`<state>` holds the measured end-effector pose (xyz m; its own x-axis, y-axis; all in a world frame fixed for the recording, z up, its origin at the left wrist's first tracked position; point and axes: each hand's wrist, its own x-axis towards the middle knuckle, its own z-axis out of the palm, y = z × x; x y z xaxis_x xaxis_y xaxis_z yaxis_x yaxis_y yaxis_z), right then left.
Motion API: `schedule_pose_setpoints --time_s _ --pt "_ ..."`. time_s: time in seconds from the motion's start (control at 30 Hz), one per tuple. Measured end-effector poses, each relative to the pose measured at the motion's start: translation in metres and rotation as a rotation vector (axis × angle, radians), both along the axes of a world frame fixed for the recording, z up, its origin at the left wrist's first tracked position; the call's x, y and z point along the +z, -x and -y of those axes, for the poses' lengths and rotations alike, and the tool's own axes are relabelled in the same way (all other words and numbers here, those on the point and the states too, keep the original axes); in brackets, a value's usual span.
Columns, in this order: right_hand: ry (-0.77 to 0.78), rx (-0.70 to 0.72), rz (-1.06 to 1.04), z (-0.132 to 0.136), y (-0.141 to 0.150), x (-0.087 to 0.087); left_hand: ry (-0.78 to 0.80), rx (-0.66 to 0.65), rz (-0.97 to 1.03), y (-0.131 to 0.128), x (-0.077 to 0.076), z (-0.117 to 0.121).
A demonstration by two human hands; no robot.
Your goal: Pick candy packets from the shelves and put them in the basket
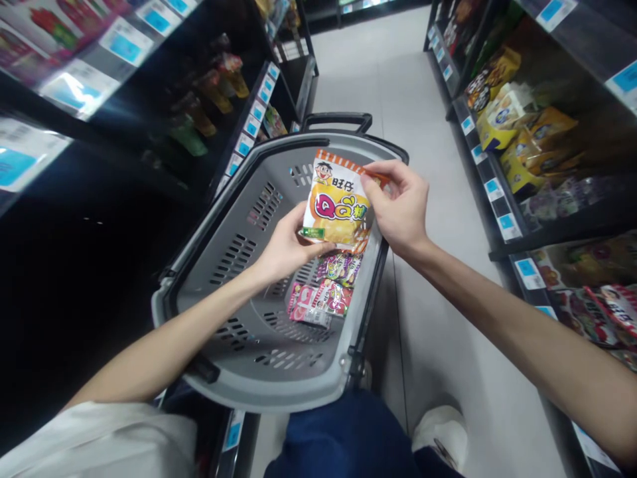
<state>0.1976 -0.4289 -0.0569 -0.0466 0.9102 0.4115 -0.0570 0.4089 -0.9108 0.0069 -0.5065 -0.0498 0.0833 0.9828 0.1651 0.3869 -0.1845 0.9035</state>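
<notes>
An orange and white candy bag (336,202) is held over a grey shopping basket (226,226). My left hand (288,247) pinches the bag's lower left corner with its fingers closed. My right hand (401,204) grips the bag's upper right edge between thumb and fingers. Below the bag, inside the basket, lie a purple and yellow packet (341,267) and a pink packet (318,302).
Dark shelves with price tags and bottles (209,93) run along the left. Shelves of yellow and colourful snack bags (522,133) line the right. A pale tiled aisle floor (398,73) stretches ahead. My blue trouser leg (343,438) and white shoe (442,431) show below.
</notes>
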Motion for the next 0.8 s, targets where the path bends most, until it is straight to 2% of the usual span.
schedule_pose_setpoints --time_s 0.17,0.23,0.33,0.43,0.57,0.63,0.73,0.8 --pt "-0.018 -0.013 0.037 -0.001 0.001 0.001 -0.264 0.160 -0.074 0.003 -0.002 -0.005" --pt "-0.008 0.064 0.025 0.001 -0.002 0.006 -0.396 0.219 -0.065 0.002 0.000 -0.005" --pt "-0.044 0.251 -0.017 0.005 -0.008 0.014 -0.633 0.259 -0.133 0.002 0.003 0.000" --pt "-0.106 0.341 0.007 0.004 -0.013 0.017 -0.822 0.189 -0.322 0.007 0.004 0.004" --pt "-0.079 0.337 0.082 -0.002 -0.018 0.015 -0.974 -0.102 -0.467 0.018 0.000 0.003" --pt "-0.073 0.327 0.095 -0.004 -0.020 0.014 -1.018 -0.191 -0.542 0.021 -0.002 0.001" --pt "-0.098 0.305 0.093 -0.004 -0.022 0.013 -1.058 -0.212 -0.638 0.021 -0.003 -0.002" --pt "-0.122 0.311 0.071 -0.005 -0.022 0.011 -1.049 -0.171 -0.692 0.019 -0.002 -0.002"
